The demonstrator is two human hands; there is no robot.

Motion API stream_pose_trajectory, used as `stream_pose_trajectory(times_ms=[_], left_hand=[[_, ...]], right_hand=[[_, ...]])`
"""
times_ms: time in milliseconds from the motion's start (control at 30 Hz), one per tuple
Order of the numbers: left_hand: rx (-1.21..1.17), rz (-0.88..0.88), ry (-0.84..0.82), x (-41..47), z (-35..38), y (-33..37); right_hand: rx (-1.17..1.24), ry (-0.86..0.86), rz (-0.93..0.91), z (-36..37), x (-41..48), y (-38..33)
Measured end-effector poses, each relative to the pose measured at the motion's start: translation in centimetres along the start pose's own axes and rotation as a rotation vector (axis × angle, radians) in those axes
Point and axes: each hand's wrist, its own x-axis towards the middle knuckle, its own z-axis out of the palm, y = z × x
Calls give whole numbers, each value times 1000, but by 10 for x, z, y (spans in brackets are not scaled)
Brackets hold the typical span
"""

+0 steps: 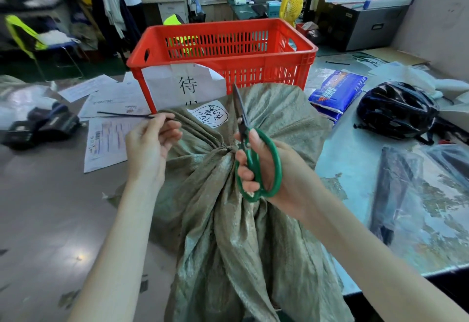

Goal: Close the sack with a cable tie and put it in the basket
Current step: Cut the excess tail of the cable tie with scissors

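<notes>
grey floor (50, 207), papers (106, 139), red basket (223, 50)

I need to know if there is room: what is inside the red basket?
Through the slotted walls of the red plastic basket only slots and clutter beyond show; its floor is hidden by the near wall, paper sign and green woven sack.

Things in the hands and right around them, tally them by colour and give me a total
Green: 2, the sack and scissors
Red: 1, the basket
Black: 2, the cable tie and helmet
Total: 5
</notes>
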Motion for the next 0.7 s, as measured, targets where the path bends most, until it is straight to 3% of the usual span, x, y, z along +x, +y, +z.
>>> stream_pose_trajectory(times_ms=[400,700], left_hand=[[60,29,-104,8,30,17],[3,36,-114,2,30,19]], right_hand=[[127,-118,284,2,-10,42],[282,-105,244,6,-3,46]])
